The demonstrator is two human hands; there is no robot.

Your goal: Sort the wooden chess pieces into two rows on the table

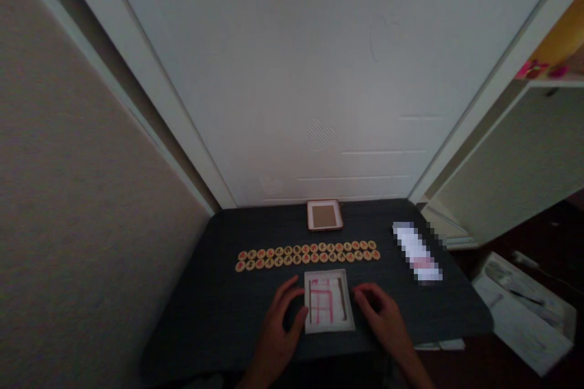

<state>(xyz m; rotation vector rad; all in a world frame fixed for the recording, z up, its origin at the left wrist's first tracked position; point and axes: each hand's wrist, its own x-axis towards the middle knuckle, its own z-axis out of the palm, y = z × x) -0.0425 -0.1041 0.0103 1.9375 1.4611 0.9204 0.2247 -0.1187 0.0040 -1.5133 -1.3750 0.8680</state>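
A shallow white box [306, 302] lies on the dark table in front of me. Inside it is a folded whitish sheet [336, 301] with pink lines. My left hand [279, 323] is at the box's left side, thumb and fingers apart and curved towards the wall; whether the tips touch it I cannot tell. Just off the right side, my right hand [381, 314] has its thumb and forefinger drawn together, and anything between them is too small to make out. Beyond the box, round wooden Chinese chess pieces [305, 258] with red and dark characters lie in two rows.
A box lid [311, 217] with a reddish rim and brown inside lies at the back of the dark table [205, 310]. A pixelated bright object [417, 252] is at the right. A white door [283, 85] rises behind. An open white box [524, 316] stands low at the right.
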